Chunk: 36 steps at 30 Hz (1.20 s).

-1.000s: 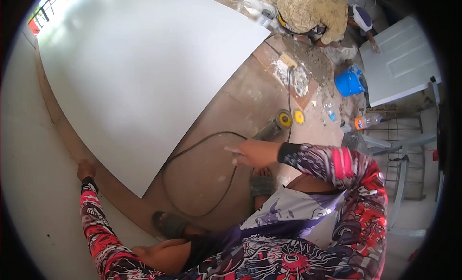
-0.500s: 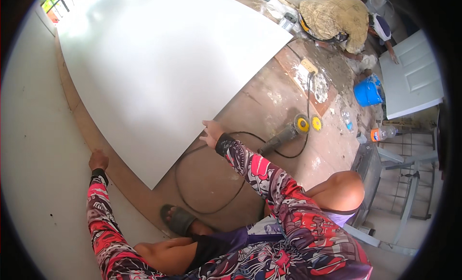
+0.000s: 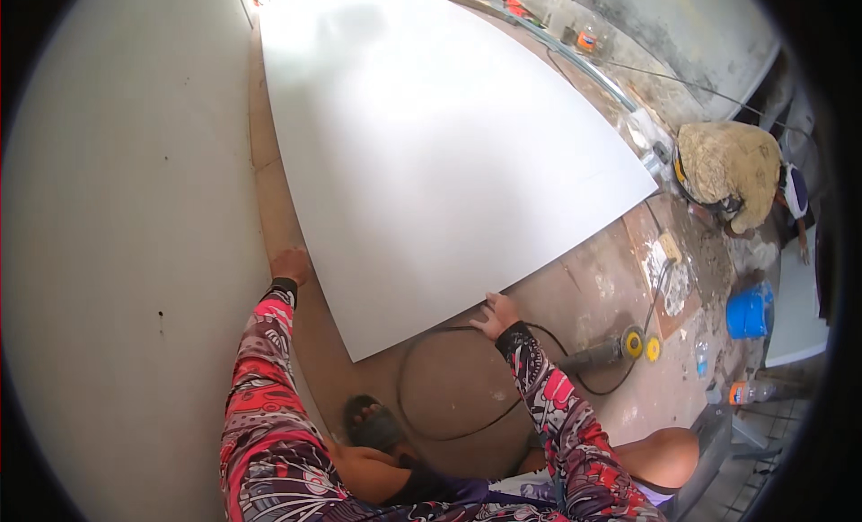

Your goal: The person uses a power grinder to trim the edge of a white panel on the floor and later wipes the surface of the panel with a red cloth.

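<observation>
LH [image 3: 290, 265], RH [image 3: 496, 316] — at wht sheet [image 3: 431, 199]

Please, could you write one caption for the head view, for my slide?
Left hand beside a large white sheet, right hand at its near edge, angle grinder on the floor.

Plain white covers the sheet [image 3: 431, 181] beyond the right fingers [image 3: 492, 302]. Behind those fingers, the sleeve [image 3: 561, 414] mixes pink, red, white and dark tones in a busy graphic print, with a black cuff [image 3: 514, 337]. To their right, the grinder [image 3: 593, 355] is dark grey and yellow, the bucket [image 3: 747, 314] blue; farther off, the co-worker's top [image 3: 725, 161] seems tan with faint dark markings.
</observation>
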Each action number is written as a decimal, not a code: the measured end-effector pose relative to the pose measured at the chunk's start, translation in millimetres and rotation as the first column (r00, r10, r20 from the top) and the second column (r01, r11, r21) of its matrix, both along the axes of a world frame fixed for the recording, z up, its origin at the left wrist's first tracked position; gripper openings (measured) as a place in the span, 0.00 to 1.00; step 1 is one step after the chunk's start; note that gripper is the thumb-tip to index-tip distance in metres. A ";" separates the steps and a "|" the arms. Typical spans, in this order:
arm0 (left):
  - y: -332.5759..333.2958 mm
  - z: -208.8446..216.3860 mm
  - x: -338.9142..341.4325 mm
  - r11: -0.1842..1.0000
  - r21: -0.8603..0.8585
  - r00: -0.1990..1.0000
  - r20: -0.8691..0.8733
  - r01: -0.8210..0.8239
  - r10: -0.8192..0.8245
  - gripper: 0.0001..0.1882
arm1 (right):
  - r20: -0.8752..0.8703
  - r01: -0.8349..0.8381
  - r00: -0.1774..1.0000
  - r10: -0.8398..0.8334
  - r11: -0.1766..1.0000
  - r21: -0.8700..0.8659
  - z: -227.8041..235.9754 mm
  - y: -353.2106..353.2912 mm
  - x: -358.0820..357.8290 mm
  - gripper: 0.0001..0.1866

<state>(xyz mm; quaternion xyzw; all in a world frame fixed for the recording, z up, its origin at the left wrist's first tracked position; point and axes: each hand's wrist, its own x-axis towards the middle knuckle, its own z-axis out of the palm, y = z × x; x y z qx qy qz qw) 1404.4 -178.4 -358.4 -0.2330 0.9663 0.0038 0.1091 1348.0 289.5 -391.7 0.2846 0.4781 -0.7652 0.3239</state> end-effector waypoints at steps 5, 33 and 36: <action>3.4 4.6 6.3 1.000 0.020 0.998 -0.064 0.012 -0.011 0.13 | 0.034 0.040 0.999 -0.040 0.999 -0.020 3.0 -6.0 5.9 0.33; -76.4 -77.8 -5.2 0.985 -0.127 0.978 -0.156 0.120 -0.140 0.07 | 0.010 0.135 0.990 -0.137 0.983 0.126 -45.3 -18.7 -18.9 0.26; -73.5 -80.7 -17.9 0.980 -0.130 0.980 -0.107 0.154 -0.168 0.11 | -0.007 0.100 0.995 -0.100 0.989 0.110 -47.0 -30.1 -10.3 0.24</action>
